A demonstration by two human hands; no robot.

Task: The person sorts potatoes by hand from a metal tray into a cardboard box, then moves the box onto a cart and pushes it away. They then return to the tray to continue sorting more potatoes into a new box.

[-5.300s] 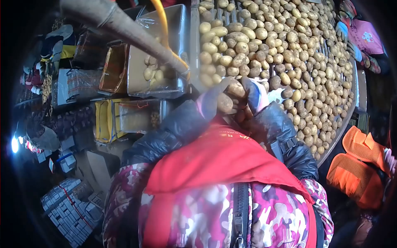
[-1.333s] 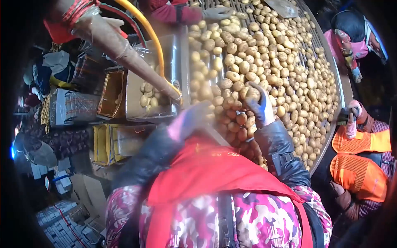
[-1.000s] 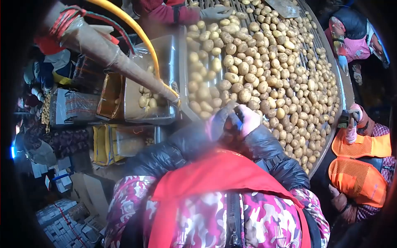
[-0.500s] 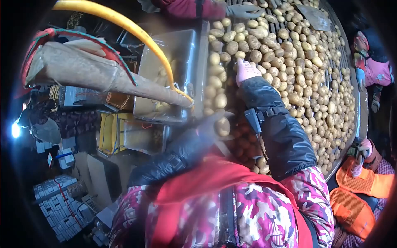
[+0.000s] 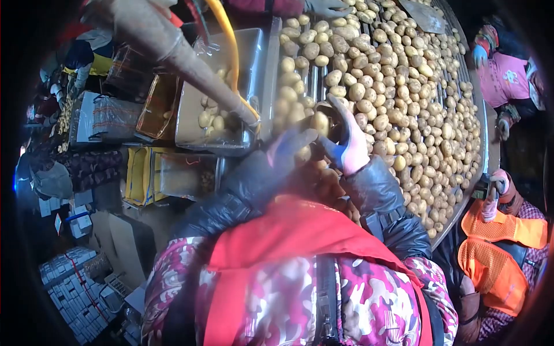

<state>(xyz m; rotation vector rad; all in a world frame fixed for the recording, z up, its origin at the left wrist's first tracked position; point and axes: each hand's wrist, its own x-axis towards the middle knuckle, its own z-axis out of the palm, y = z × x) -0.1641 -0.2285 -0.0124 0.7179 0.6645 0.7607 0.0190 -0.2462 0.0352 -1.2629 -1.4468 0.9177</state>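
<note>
Many potatoes point(image 5: 415, 127) lie spread over a slatted sorting table point(image 5: 313, 81). My right hand point(image 5: 349, 141), in a pink and grey glove, is near the table's left side with thumb and fingers curved apart around a dark object or gap that I cannot make out. My left hand point(image 5: 291, 147), gloved and smeared by motion, is just left of it, beside a potato point(image 5: 319, 123) between the two hands. Whether either hand grips that potato cannot be told. Below the hands, more potatoes show in shadow.
A lined box point(image 5: 187, 121) with potatoes stands left of the table, under a slanted pole point(image 5: 190, 63) and a yellow hose point(image 5: 231, 40). Yellow crates point(image 5: 138, 173) are below it. A co-worker's gloved hand point(image 5: 329, 7) is at the top; people stand at right.
My right hand has drawn back from the potatoes towards my left hand, its fingers now spread. My left hand has moved slightly. The whole view has shifted a little.
</note>
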